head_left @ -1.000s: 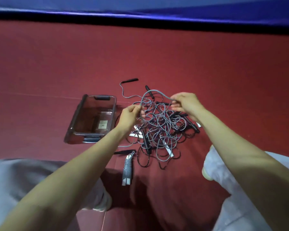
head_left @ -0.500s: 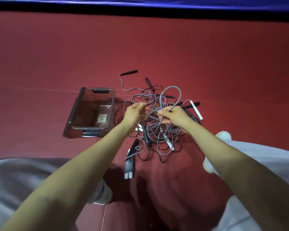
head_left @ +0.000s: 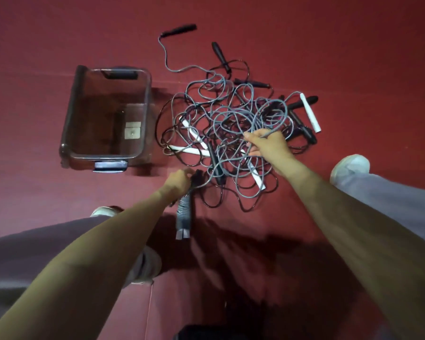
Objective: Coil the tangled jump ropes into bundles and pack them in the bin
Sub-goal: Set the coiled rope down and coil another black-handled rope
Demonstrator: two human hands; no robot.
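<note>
Left hand [head_left: 178,180] dropped — fingers [head_left: 187,173] on black handle [head_left: 198,176].

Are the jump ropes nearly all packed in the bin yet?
Not nearly. One bundle lies coiled on the floor, but no rope shows in the bin. In hand: the right hand holds a grey strand, the left hand a black grip. Left: most of the tangle to coil and pack.

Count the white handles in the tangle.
4 white handles in the tangle: one at its right edge, two at its left, one on its near side. Others may be buried.
</note>
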